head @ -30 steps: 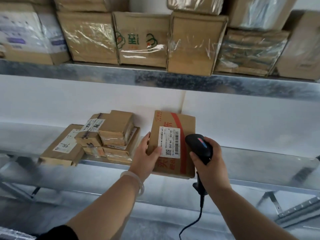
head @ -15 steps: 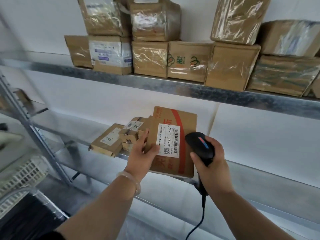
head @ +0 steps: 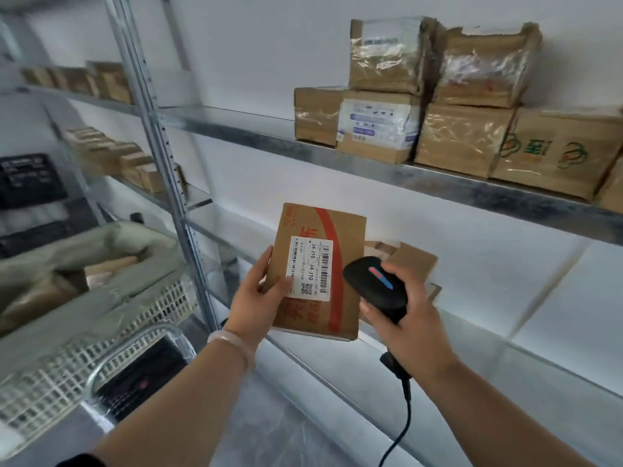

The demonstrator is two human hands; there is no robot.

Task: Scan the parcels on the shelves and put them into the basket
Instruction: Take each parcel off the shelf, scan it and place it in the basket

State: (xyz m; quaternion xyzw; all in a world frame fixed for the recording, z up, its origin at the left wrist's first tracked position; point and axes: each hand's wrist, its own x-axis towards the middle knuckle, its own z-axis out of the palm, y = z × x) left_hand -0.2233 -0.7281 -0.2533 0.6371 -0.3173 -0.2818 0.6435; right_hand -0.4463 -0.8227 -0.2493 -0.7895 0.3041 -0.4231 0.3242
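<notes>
Brown red-striped parcel (head: 317,271), white label facing out, held upright beside black scanner (head: 374,284).

We note: L hand (head: 256,298) & R hand (head: 409,328) bare, both forearms bare as far as seen. L wrist carries 1 thin pale bangle (head: 232,342), translucent, smooth. Dark sleeve edge (head: 79,461) at L upper arm, bottom-left corner; fabric n/d.

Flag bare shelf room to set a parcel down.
Upper shelf is bare between the upright post and the stacked boxes; crowded from there rightward. Lower shelf is bare right of the small parcels behind the scanner.
</notes>
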